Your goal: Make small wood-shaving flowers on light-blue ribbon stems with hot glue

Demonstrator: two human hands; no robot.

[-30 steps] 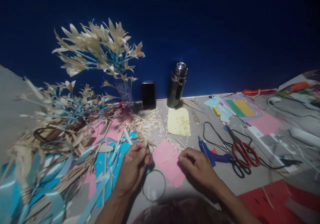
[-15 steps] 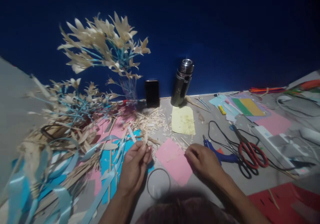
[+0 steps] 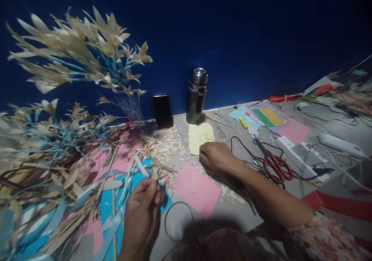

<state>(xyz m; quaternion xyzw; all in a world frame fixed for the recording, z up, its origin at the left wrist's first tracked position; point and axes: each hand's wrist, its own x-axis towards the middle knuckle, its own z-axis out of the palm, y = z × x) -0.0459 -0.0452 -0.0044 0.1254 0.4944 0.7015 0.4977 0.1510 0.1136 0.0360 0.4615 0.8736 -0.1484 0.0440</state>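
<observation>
My left hand [image 3: 143,201] is closed in a pinch on a small pale dried-husk piece [image 3: 155,174], which sticks up from the fingertips above the blue sheet [image 3: 130,187]. My right hand [image 3: 216,156] reaches over the lower right edge of the yellow paper [image 3: 199,133], fingers curled down against it. Whatever those fingers hold, if anything, is hidden. Between the hands lies a pink paper square [image 3: 196,189] with small scraps around it. A clear round ring-edged object [image 3: 178,220] rests just in front of the pink square.
A vase of husk flowers [image 3: 113,55] stands at the left, with light blue ribbon [image 3: 58,199] below. A phone [image 3: 162,111] and a flask [image 3: 197,96] stand by the blue wall. Red-handled scissors [image 3: 277,167] and a power strip [image 3: 299,158] lie right.
My right hand has moved from beside the pink square forward onto the yellow paper's edge, its forearm now across the glue gun. The view has turned right. The left hand keeps its pinch.
</observation>
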